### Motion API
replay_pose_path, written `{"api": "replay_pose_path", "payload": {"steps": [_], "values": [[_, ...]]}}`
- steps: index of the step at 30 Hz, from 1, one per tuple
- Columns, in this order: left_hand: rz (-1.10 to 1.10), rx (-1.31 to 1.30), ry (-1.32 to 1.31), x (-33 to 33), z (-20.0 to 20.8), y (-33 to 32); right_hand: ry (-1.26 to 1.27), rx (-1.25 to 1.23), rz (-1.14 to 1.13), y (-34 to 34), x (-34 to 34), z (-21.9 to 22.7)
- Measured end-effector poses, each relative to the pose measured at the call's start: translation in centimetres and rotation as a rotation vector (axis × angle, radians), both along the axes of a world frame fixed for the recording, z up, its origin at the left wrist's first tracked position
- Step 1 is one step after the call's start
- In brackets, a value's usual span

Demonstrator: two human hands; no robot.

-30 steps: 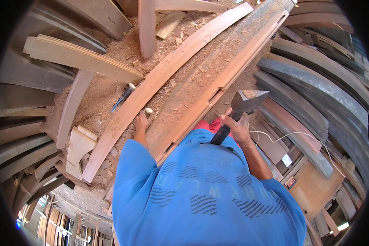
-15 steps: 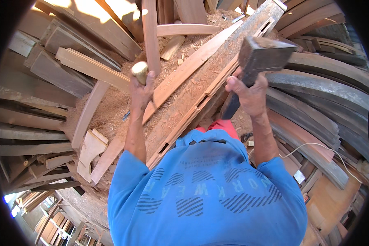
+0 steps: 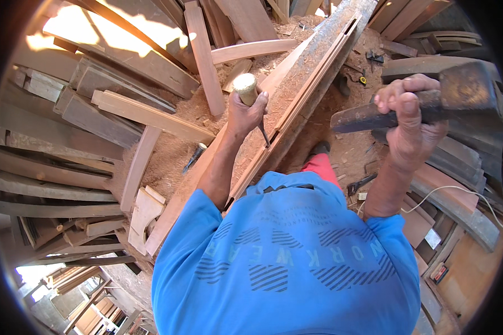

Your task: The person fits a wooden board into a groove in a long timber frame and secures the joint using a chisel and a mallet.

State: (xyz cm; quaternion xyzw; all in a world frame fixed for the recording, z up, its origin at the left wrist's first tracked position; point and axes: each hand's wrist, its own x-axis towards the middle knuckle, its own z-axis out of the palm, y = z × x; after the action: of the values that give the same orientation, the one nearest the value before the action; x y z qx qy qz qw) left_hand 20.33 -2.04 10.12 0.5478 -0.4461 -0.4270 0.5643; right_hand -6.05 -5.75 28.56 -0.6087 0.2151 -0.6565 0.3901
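Note:
My left hand (image 3: 243, 116) is wrapped around the handle of a chisel (image 3: 245, 85), held nearly upright. Its blade tip meets the slotted edge of a long reddish wooden rail (image 3: 304, 100), at or in one of the narrow slots. The rail lies along a thick beam (image 3: 341, 28) strewn with shavings, running from far right to near left. Off to the right, my right hand (image 3: 411, 120) grips the dark handle of a mallet (image 3: 472, 92). The mallet is raised sideways, its blocky head at the far right, apart from the chisel.
Boards and curved timbers (image 3: 56, 167) are stacked on the left; more curved pieces (image 3: 458, 162) lie on the right. Another dark tool (image 3: 194, 157) rests among shavings left of my forearm. A yellow tape measure (image 3: 363, 80) and a white cable (image 3: 452, 190) are on the right.
My left hand has shifted right with the chisel, bringing its tip to the rail. The mallet has swung out to the right, away from the middle.

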Motion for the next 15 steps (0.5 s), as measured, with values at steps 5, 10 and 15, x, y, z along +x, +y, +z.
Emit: {"api": "replay_pose_path", "payload": {"steps": [5,10,15], "values": [[0.015,-0.082,0.075,-0.6,0.8,0.3,-0.041,-0.046,-0.054,0.0,-2.0,0.3],[-0.299,-0.129,-0.527,-0.3,3.7,0.9,-0.061,-0.038,-0.073,0.3,-2.4,0.5],[-0.147,-0.079,-0.118,-1.6,1.9,1.7,-0.073,-0.038,-0.034,0.7,-1.9,1.3]]}}
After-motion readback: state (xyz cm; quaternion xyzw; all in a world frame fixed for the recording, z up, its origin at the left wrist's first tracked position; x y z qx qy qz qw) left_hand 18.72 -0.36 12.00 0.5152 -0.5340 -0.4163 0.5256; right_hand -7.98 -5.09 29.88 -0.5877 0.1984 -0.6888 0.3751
